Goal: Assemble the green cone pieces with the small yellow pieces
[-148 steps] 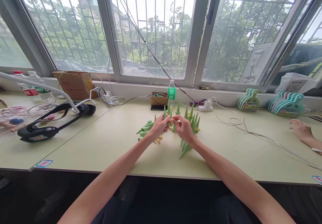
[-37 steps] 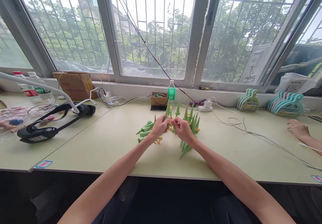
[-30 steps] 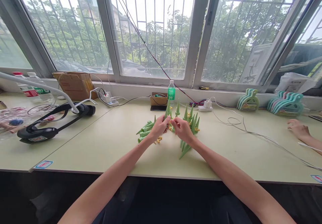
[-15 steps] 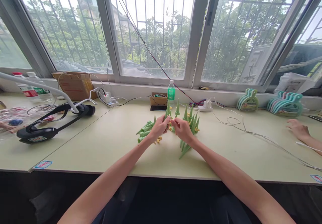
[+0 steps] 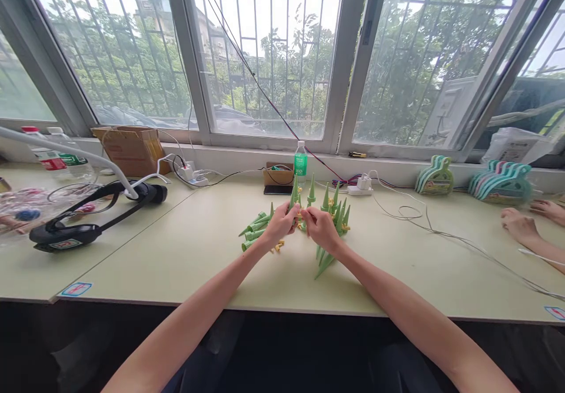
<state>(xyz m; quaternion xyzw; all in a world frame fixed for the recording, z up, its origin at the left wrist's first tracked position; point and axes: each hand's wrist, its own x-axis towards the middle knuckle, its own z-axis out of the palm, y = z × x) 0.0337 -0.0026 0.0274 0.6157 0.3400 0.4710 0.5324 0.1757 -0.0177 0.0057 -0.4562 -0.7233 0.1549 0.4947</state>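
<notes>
My left hand (image 5: 281, 222) is closed around a pointed green plastic cone (image 5: 295, 189), held upright with small yellow bits beside it. Close against it, my right hand (image 5: 321, 228) pinches with its fingertips; whatever sits between them is too small to make out. Several similar green cones (image 5: 339, 215) stand and lie by my right hand, some with yellow pieces on them. Another cone (image 5: 311, 189) stands just behind my hands. To the left lie several green tapered pieces (image 5: 253, 235), their wide ends facing me. Small loose yellow pieces (image 5: 278, 246) rest below my left hand.
A green-labelled bottle (image 5: 301, 162), a phone (image 5: 278, 190) and a small cardboard box (image 5: 274, 175) stand behind. A black headset (image 5: 73, 228) lies left. White cables (image 5: 454, 237) cross the table at right, near another person's hands (image 5: 521, 227) and stacked pastel hangers (image 5: 501, 184).
My hands and the green cone stay almost in place. At the right edge, a second hand of the other person has come into view near the hangers.
</notes>
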